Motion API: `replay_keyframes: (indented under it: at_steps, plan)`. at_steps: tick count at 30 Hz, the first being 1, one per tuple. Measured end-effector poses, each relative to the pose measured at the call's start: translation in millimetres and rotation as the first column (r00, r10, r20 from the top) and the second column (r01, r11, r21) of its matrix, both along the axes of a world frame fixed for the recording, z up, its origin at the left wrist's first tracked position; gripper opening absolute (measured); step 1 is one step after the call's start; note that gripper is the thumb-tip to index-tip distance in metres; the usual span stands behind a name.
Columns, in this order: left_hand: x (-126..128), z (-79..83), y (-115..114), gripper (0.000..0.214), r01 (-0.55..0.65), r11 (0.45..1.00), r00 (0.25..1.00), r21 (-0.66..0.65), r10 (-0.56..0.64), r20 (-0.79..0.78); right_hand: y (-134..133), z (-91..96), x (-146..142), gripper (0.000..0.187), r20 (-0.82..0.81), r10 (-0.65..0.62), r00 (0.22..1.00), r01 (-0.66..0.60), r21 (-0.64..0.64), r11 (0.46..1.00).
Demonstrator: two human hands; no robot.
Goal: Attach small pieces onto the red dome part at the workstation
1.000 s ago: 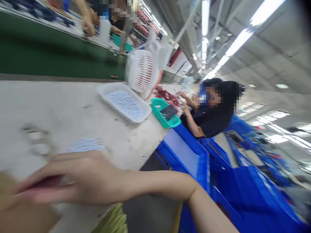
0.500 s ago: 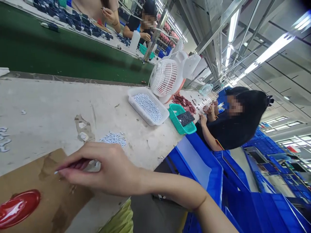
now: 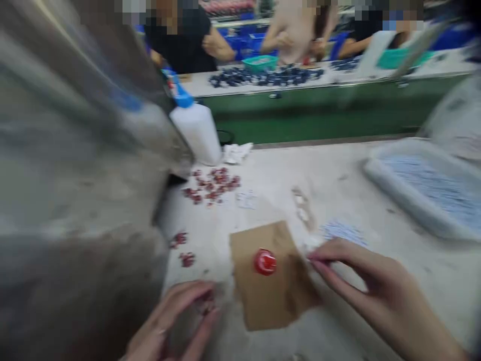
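- the right hand (image 3: 376, 293) lies on the bench (image 3: 338, 170) near its front edge, right of the middle. its fingers (image 3: 338, 260) are stretched long and drawn close together.
- their tips meet at the right edge of a brown card (image 3: 270, 296). blur hides whether anything is pinched between them, so i cannot tell the grip.
- the brown card lies flat near the middle of the bench's front edge, turned a little askew. a glossy red blob (image 3: 265, 261) sits on its upper half, apart from the fingertips.
- the left hand (image 3: 176, 321) is at the front edge left of the card, fingers half curled and a little apart. the tips are beside a few dark red bits (image 3: 205, 306); whether it grips one i cannot tell.
- a loose scatter of red pieces (image 3: 212, 185) lies toward the bench's back left, with two small clusters (image 3: 183, 248) nearer the front.
- a white bottle (image 3: 197, 133) with a blue cap stands at the back left edge, a crumpled white rag (image 3: 236, 152) just beside it. any label on the bottle is too smeared to read.
- a heap of tiny white parts (image 3: 343, 231) lies just behind the right hand.
- a white tray (image 3: 379, 173) of pale parts sits at the bench's right side.
- behind the bench runs a green belt (image 3: 319, 120). beyond it, dark blue pieces (image 3: 263, 76) and a teal basket (image 3: 260, 62) lie before other people's hands.
- a large grey blurred mass (image 3: 75, 175) fills the left side; what it is cannot be told.
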State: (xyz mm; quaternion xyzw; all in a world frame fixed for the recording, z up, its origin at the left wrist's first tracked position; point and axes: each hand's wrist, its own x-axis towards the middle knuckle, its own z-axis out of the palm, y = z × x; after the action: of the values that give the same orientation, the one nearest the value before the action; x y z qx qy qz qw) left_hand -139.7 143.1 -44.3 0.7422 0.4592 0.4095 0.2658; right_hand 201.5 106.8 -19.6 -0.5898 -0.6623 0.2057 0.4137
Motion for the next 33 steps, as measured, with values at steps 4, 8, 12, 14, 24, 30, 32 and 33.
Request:
replay_keyframes:
  at_steps: [4, 8, 12, 14, 24, 30, 32, 33]
  plan:
    - [26.9, 13.7, -7.5, 0.028, -0.028, 0.998, 0.998, 0.057, 0.032, -0.062, -0.7, -17.4, 4.9, 0.01, 0.137, 0.101, 0.985, -0.107, 0.034, 0.994]
    - [41.0, 18.0, -6.0, 0.021, 0.013, 1.0, 0.999, 0.025, -0.014, 0.038, 1.8, -17.5, -5.2, 0.015, 0.189, 0.154, 0.97, -0.164, 0.034, 0.986]
    - [44.5, 17.3, -7.7, 0.026, 0.034, 0.998, 0.991, -0.056, -0.026, 0.131, 7.6, -17.1, -11.3, 0.014, 0.189, 0.137, 0.972, -0.136, -0.022, 0.99]
    - [47.0, 17.1, -9.1, 0.032, 0.043, 0.994, 0.988, -0.105, -0.027, 0.152, 9.0, -17.4, -11.6, 0.015, 0.178, 0.135, 0.975, -0.128, -0.05, 0.991]
    - [55.1, 15.6, -17.6, 0.04, 0.023, 0.984, 0.978, -0.175, 0.015, 0.208, 14.9, -5.3, -12.9, 0.015, 0.203, 0.156, 0.967, -0.147, -0.06, 0.987]
    - [55.8, 15.5, -16.9, 0.036, 0.03, 0.992, 0.993, -0.126, -0.016, 0.115, 25.2, 3.9, -22.1, 0.011, 0.253, 0.199, 0.947, -0.199, -0.024, 0.98]
    - [54.8, 14.6, -15.8, 0.041, 0.05, 0.991, 0.989, -0.125, -0.031, 0.146, 26.9, 5.7, -24.3, 0.01, 0.266, 0.191, 0.945, -0.198, -0.003, 0.98]
    - [54.0, 14.4, -15.2, 0.042, 0.067, 0.992, 0.985, -0.107, -0.049, 0.163, 27.3, 6.3, -25.0, 0.01, 0.273, 0.194, 0.942, -0.203, 0.005, 0.979]
